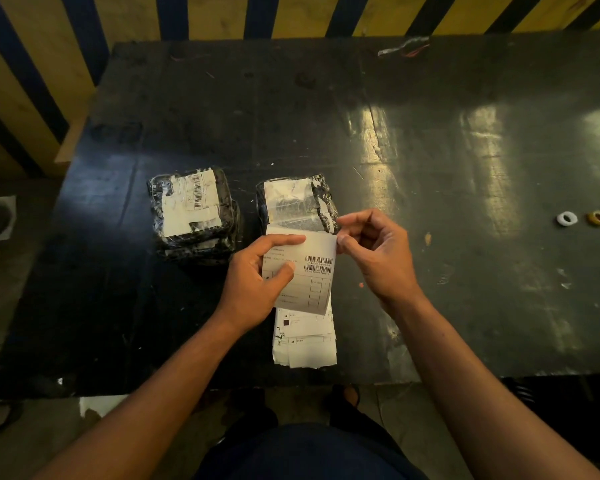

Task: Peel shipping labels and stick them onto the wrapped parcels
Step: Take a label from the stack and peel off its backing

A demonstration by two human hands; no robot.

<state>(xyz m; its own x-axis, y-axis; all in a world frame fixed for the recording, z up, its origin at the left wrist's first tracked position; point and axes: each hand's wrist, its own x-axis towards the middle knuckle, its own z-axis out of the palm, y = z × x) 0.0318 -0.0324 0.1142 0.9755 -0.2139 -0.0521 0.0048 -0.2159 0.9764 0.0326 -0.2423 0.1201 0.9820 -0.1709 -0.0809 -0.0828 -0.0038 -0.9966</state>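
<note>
Two black plastic-wrapped parcels lie side by side on the dark table. The left parcel (194, 213) carries a white barcode label on top. The right parcel (297, 202) shows white paper patches. A white shipping label (309, 275) with barcodes is held in the air just in front of the right parcel. My left hand (257, 278) grips its left side between thumb and fingers. My right hand (374, 251) pinches its top right corner with thumb and forefinger. Below them a stack of more labels (305, 341) rests flat near the table's front edge.
The black table (430, 150) stretches wide to the right. A white tape ring (567, 218) and a yellow tape ring (598, 218) sit at its far right. Scraps of wire (404, 48) lie at the back edge. A striped yellow and blue wall stands behind.
</note>
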